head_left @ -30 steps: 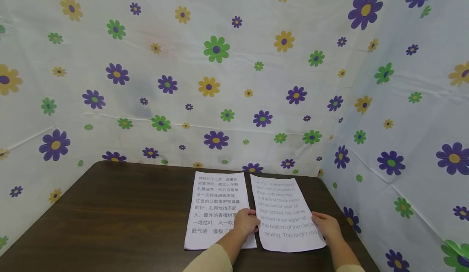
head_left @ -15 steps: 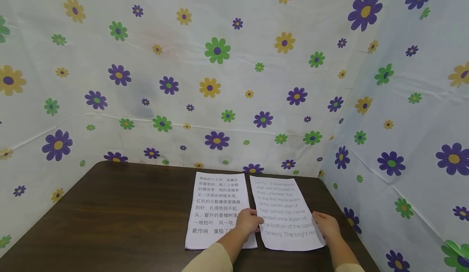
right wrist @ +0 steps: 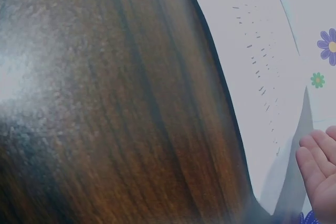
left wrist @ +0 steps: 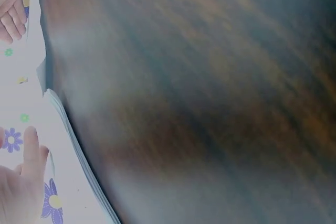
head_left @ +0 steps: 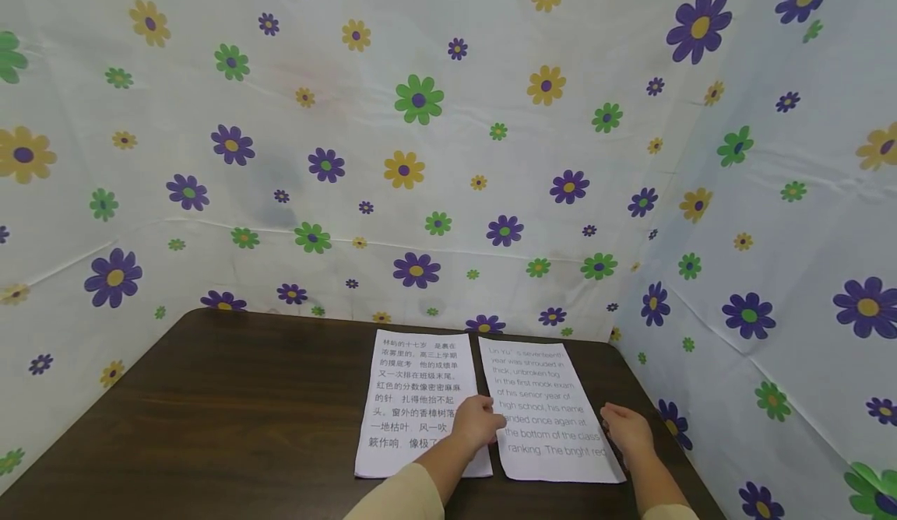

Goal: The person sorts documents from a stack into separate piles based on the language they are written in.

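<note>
Two printed paper pieces lie side by side on the dark wooden table: a stack of paper with Chinese text (head_left: 413, 395) and, to its right, a sheet with English text (head_left: 543, 411). My left hand (head_left: 479, 424) is over the stack's right side, its fingertips overlapping the sheet's left edge; whether they touch it I cannot tell. In the left wrist view the left hand's (left wrist: 23, 182) forefinger is straight. Just off the sheet's right edge, my right hand (head_left: 628, 430) hovers with nothing in it. The right wrist view shows the right hand's (right wrist: 320, 169) fingers loosely extended.
The brown table (head_left: 231, 411) extends far to the left of the papers. White cloth with flower prints (head_left: 336, 115) hangs behind it and along both sides. On the right, the cloth (head_left: 792, 286) comes close to the table edge.
My right hand has let go of the English sheet's right edge and moved slightly right. The sheet's lower right corner now lies flatter. My left hand has shifted a little.
</note>
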The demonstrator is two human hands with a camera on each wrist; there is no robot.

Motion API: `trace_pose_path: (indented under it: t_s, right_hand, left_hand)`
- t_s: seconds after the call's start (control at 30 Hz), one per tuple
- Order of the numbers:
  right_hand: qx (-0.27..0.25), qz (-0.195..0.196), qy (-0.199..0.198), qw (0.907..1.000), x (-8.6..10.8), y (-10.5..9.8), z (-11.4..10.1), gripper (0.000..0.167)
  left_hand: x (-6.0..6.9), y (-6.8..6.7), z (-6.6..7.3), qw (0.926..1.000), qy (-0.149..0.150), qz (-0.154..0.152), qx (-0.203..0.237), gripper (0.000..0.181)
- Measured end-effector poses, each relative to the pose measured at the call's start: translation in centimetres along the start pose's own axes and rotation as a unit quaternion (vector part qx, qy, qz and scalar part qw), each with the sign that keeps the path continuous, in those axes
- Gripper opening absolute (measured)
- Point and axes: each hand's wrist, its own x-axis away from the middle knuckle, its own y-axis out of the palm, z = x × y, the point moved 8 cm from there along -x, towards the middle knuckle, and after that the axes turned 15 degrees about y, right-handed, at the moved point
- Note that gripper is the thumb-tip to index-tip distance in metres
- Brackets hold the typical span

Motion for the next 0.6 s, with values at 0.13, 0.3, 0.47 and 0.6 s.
trace_pose_path:
  t_s: [0.13,0.3,0.47,0.6]
  right_hand:
    - [-0.01,-0.003,-0.005,0.9999,0.2,0.0,-0.3,0.055]
    - [-0.013,-0.001,-0.01,0.9999,0.3,0.3,-1.1,0.056]
    - [-0.004,0.003,-0.019,0.9998,0.3,0.7,-1.9,0.059]
    - [0.014,0.006,-0.03,0.9994,-0.6,1.1,-2.0,0.062]
  left_hand:
    - [-0.2,-0.2,0.2,0.9999,0.009,-0.005,-0.008,0.048]
    - [-0.5,-0.8,0.7,0.9993,0.018,-0.016,-0.027,0.05]
    - [-0.9,-2.1,1.2,0.9985,0.036,-0.021,-0.034,0.053]
    - [-1.1,-3.5,1.1,0.9981,0.039,-0.026,-0.04,0.056]
